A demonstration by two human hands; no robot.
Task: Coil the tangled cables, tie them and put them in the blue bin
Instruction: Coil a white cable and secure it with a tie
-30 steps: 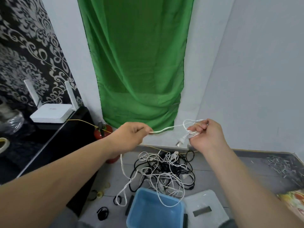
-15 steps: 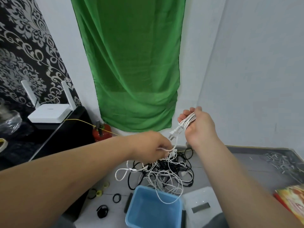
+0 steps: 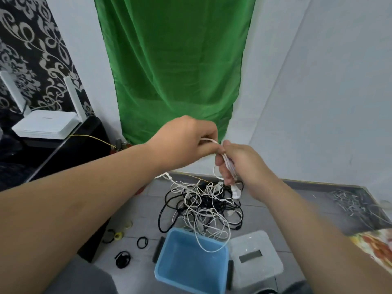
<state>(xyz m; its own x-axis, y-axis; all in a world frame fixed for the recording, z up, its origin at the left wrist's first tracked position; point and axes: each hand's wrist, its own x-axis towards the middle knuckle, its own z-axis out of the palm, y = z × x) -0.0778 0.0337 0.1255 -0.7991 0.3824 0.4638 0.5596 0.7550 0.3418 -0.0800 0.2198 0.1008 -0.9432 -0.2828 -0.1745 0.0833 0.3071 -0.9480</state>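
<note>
Both hands are meeting in mid-air above the floor [image 3: 144,213], in front of the lower edge of a green cloth [image 3: 174,71] that is hanging on the wall. The right hand [image 3: 241,166] is clenching round a folded bundle of white cable [image 3: 230,168], with the strands running across its palm and the cable's plug [image 3: 236,190] hanging just below its curled fingers. The left hand [image 3: 186,143] is pinching a strand of the same white cable between thumb and fingertips, right against the top of the right hand, so the two hands are touching or nearly touching there. From the bundle the cable is trailing down toward the tangle of cables [image 3: 203,206], a heap of white and black leads that is lying on the floor directly beneath the hands. One white strand of that heap is draping over the far rim of the blue bin [image 3: 169,253], which is sitting open on the floor nearest the person. A clear lid [image 3: 254,245] is lying just beside the bin on its right. A few small black loops [image 3: 142,242] are lying on the floor to the bin's left. Farther left, a white router [image 3: 46,126] is sitting on a black worktop [image 3: 63,153].
</note>
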